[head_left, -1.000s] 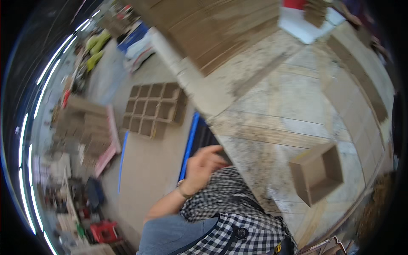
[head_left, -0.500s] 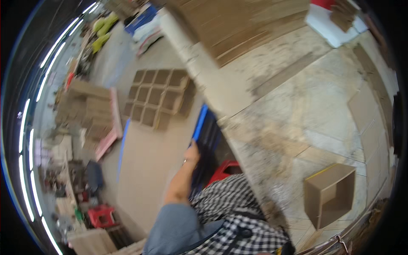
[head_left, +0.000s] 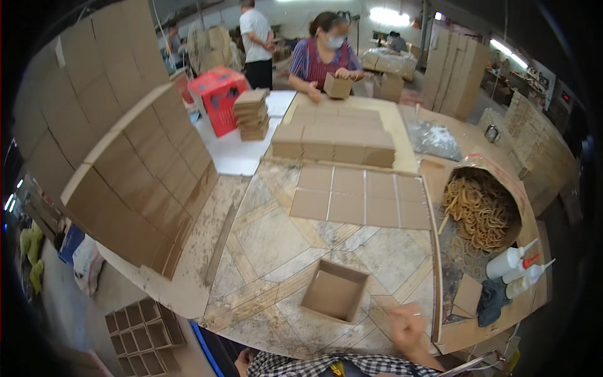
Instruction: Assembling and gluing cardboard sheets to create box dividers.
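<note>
An open-topped square cardboard box (head_left: 333,294) sits on the worn, patterned tabletop (head_left: 264,276) in front of me. To its right and a little nearer, my right hand (head_left: 408,328) hovers by the table's front edge, apart from the box. Its fingers are curled in, with a ring on one, and nothing shows in them. Low at the front edge, my left hand (head_left: 244,362) is only partly in view beside my checked apron (head_left: 295,364); its fingers are hidden. Beyond the box lie flat cardboard panels (head_left: 361,196) in rows, with a block of stacked cardboard (head_left: 333,138) behind them.
Across the table a co-worker (head_left: 326,56) handles a small box (head_left: 338,86). On the right are a sack of rubber bands (head_left: 480,210), glue bottles (head_left: 512,267) and a dark cloth (head_left: 493,303). Large cardboard sheets (head_left: 144,182) stand left; gridded boxes (head_left: 141,333) lie below.
My view has swung from the floor at the left to the table. My left hand has left the blue crate's edge and come to the table front. My right hand has come into view.
</note>
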The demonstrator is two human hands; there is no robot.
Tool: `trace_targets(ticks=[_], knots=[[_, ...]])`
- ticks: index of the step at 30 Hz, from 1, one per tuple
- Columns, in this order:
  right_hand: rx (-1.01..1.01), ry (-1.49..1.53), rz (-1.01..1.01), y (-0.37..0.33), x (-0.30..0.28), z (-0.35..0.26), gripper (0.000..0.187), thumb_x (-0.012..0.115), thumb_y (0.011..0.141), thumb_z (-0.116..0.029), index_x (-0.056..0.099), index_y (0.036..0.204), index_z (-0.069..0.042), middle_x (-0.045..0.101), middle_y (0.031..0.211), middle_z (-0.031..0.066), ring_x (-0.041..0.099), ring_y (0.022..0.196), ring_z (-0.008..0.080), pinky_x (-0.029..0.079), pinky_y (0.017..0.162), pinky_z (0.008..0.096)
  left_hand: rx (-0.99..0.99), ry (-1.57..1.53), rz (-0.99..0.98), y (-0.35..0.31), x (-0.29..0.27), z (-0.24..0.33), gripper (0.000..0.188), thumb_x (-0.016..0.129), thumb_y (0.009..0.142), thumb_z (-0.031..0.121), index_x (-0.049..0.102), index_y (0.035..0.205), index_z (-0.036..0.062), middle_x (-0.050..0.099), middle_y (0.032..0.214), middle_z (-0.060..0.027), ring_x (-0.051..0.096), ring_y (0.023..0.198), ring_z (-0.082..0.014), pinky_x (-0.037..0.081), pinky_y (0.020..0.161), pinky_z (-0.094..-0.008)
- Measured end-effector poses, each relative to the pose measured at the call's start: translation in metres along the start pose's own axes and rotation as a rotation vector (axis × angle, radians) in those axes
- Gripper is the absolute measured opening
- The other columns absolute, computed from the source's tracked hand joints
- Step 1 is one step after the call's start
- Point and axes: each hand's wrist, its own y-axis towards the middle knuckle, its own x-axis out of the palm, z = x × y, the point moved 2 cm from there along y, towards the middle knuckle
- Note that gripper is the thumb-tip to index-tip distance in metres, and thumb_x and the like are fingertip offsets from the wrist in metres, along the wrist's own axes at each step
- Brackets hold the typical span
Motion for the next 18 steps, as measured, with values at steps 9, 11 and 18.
trace_targets(ticks=[9,11,18], knots=[[0.215,0.340,-0.335,-0.060,0.052,0.011,0.013,0.066,0.080,-0.008,0.069,0.092,-0.003,0.066,0.081,0.0109,0.063,0.070,0.0143,0.049,0.060,0.0248,0.532,0.102,0.291,-0.027,-0.083,0.258,0.016,0.058,0.083,0.006,0.064,0.096,0.0005,0.065,0.086,-0.0183,0.064,0.078,-0.0319,0.050,0.070,-0.0353],[0.236,0.293,-0.327,-0.059,0.050,0.011,0.013,0.065,0.081,-0.007,0.069,0.092,-0.003,0.066,0.080,0.0108,0.063,0.070,0.0147,0.050,0.060,0.0249,0.524,0.092,0.284,-0.029,-0.081,0.263,0.015,0.058,0.082,0.006,0.064,0.095,0.0008,0.065,0.085,-0.0177,0.064,0.077,-0.0325,0.051,0.069,-0.0355],[0.202,0.290,-0.352,-0.062,0.049,0.012,0.014,0.065,0.079,-0.007,0.070,0.092,-0.003,0.066,0.080,0.0102,0.064,0.070,0.0175,0.050,0.059,0.0262,1.011,0.246,0.310,-0.026,-0.062,0.295,0.043,0.065,0.080,0.021,0.052,0.115,0.0008,0.058,0.108,-0.0195,0.056,0.098,-0.0345,0.047,0.083,-0.0417]])
